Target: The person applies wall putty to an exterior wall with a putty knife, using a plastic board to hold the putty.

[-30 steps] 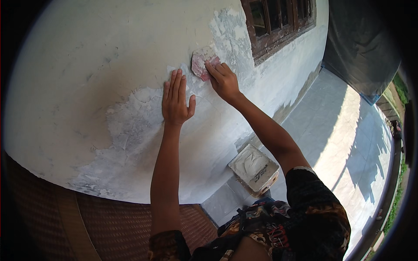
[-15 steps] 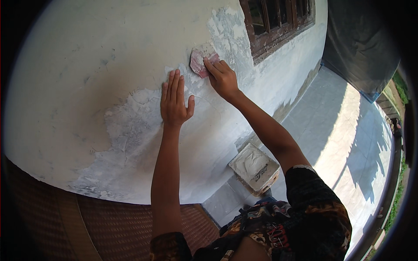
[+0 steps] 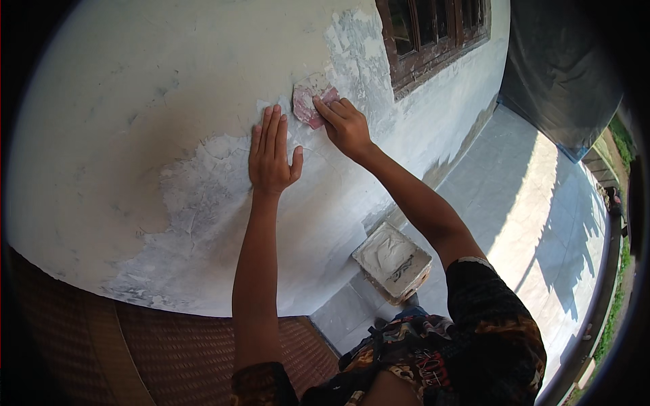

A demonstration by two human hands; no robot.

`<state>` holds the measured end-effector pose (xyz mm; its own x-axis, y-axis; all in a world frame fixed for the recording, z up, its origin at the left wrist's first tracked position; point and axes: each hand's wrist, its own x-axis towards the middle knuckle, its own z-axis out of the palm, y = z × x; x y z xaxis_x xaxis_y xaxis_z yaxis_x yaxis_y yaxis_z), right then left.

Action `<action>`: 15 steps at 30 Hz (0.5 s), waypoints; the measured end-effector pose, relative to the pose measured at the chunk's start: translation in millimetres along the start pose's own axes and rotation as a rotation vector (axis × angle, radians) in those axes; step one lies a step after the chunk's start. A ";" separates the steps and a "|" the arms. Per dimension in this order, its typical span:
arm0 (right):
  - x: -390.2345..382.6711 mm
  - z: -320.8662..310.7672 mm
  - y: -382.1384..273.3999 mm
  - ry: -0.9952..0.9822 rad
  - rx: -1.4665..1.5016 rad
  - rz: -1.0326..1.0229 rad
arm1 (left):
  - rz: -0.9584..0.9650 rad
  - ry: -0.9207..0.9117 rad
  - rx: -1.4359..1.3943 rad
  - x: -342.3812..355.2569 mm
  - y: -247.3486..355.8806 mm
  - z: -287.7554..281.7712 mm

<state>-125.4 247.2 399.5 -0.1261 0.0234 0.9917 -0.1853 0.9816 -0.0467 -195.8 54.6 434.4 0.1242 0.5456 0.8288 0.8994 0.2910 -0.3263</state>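
Head view: the left hand lies flat and open on the white wall, fingers spread upward beside a patch of scraped, flaking paint. Just right of it, the right hand presses a pinkish sanding pad against the wall with its fingertips. Below, a white tray sits on the tiled floor, near the wooden window.

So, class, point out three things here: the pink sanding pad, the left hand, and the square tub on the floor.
pink sanding pad (image 3: 308, 101), head view, its bare upper part
left hand (image 3: 271, 159), head view, back of the hand
square tub (image 3: 393, 260), head view, its pale inside
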 end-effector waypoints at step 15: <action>9.4 -0.5 5.5 -0.010 0.015 0.018 | -0.006 -0.005 0.013 -0.1 -0.6 -1.5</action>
<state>-127.1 253.0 408.7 -0.1396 0.0386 0.9895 -0.1980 0.9780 -0.0661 -195.7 53.2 435.2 0.1164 0.5480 0.8283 0.8944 0.3048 -0.3273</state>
